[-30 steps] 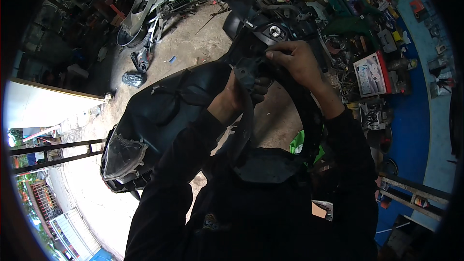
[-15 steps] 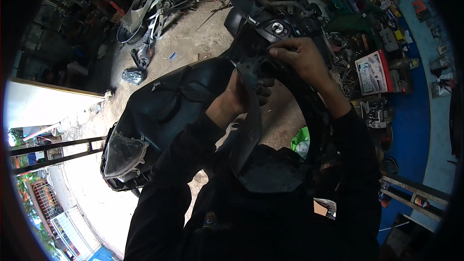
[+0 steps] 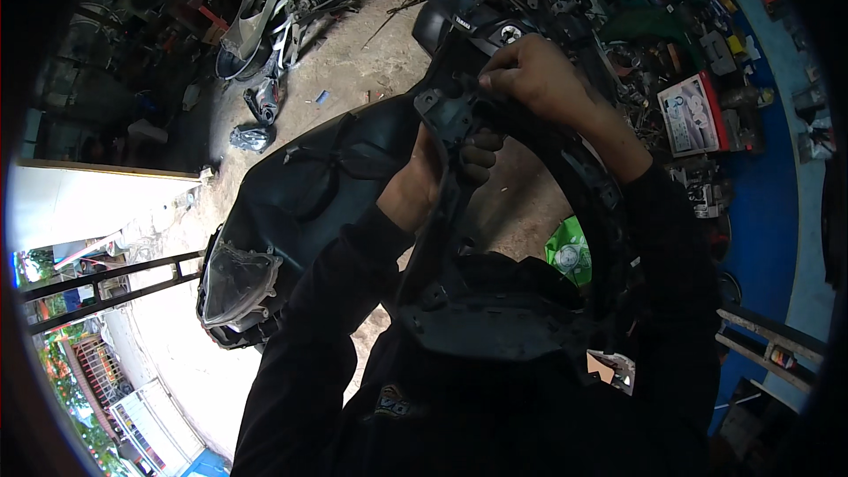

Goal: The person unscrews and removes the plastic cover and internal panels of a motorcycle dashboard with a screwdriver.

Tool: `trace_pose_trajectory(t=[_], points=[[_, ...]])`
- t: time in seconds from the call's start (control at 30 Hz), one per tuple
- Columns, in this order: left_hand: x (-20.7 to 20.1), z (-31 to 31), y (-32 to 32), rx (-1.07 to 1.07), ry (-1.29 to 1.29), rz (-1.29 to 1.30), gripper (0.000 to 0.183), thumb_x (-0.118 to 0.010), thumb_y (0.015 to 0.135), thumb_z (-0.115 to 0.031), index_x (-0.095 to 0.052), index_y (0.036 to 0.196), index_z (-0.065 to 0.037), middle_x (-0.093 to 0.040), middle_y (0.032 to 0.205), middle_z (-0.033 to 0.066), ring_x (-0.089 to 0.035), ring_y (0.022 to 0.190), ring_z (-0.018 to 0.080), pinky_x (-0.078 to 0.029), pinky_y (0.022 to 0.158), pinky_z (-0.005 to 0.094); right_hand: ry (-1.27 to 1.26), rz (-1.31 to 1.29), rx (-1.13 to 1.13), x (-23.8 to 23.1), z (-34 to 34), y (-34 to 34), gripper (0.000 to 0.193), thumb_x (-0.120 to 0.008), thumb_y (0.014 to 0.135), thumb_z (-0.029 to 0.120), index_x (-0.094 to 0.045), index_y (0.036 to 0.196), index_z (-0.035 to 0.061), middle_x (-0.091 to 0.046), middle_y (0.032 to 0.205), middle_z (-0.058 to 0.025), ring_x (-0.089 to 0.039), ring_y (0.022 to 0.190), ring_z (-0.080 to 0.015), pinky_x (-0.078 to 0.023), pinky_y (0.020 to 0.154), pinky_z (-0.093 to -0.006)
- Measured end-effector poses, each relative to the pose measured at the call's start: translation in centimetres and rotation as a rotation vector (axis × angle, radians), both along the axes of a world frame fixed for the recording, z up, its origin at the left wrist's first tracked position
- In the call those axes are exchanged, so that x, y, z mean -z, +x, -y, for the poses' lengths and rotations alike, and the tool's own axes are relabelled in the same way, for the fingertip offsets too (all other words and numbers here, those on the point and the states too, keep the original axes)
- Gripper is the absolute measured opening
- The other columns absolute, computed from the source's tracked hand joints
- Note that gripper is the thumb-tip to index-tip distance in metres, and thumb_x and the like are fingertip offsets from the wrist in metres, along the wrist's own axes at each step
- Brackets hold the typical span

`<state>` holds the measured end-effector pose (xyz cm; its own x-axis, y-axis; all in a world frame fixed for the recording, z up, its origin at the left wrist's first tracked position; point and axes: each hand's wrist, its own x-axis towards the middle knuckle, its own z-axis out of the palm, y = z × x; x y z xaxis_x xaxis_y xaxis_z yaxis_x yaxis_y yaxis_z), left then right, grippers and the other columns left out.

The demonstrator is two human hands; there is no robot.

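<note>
A large ring-shaped black plastic panel [image 3: 486, 331], apparently a scooter body cover, is held up before my chest. My left hand [image 3: 417, 184] is closed round its left arm near the far end, with the fingers curling through the opening. At the top of the ring my right hand [image 3: 549, 79] has thumb and forefinger pinched together against the panel's far end. Whatever lies between those fingertips is hidden. Left of the panel stands a scooter's dark bodywork [image 3: 300, 181] with a clear headlight lens [image 3: 237, 283] at its near end.
Beyond my hands is more dark scooter bodywork with a round ignition lock [image 3: 510, 34]. Tools and parts crowd the right side, near a red-edged box [image 3: 693, 115]. A green bag [image 3: 568, 252] shows through the ring. Loose fairings [image 3: 256, 13] lie at the far left.
The panel has tilted, so its ribbed inner side shows more and its near edge sits further left. Both hands stay on it; my right hand has shifted slightly farther away.
</note>
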<state>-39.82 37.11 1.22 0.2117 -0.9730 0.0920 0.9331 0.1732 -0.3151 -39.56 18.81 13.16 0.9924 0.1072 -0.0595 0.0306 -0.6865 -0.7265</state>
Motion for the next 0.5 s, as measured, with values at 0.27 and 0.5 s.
trace_pose_trajectory(t=[0.27,0.5], points=[[0.2,-0.2,0.6,0.019,0.043,0.035,0.070,-0.064,0.075,-0.067,-0.051,0.100,-0.003,-0.042,0.079,0.0010,-0.041,0.063,0.0090,-0.036,0.053,0.0226,0.014,-0.014,0.034,0.6,-0.4,0.1,0.027,-0.067,0.077,0.020,-0.071,0.091,-0.0030,-0.070,0.078,-0.0141,-0.065,0.072,-0.0183,-0.049,0.070,-0.0315],[-0.7,0.0,1.8,0.030,0.362,0.254,0.082,-0.040,0.070,-0.089,-0.052,0.089,-0.010,-0.038,0.066,-0.0032,-0.033,0.050,0.0060,-0.025,0.044,0.0196,0.084,-0.046,0.029,0.7,-0.3,-0.1,0.025,-0.070,0.076,0.014,-0.070,0.094,-0.0037,-0.070,0.082,-0.0128,-0.066,0.074,-0.0167,-0.049,0.069,-0.0288]])
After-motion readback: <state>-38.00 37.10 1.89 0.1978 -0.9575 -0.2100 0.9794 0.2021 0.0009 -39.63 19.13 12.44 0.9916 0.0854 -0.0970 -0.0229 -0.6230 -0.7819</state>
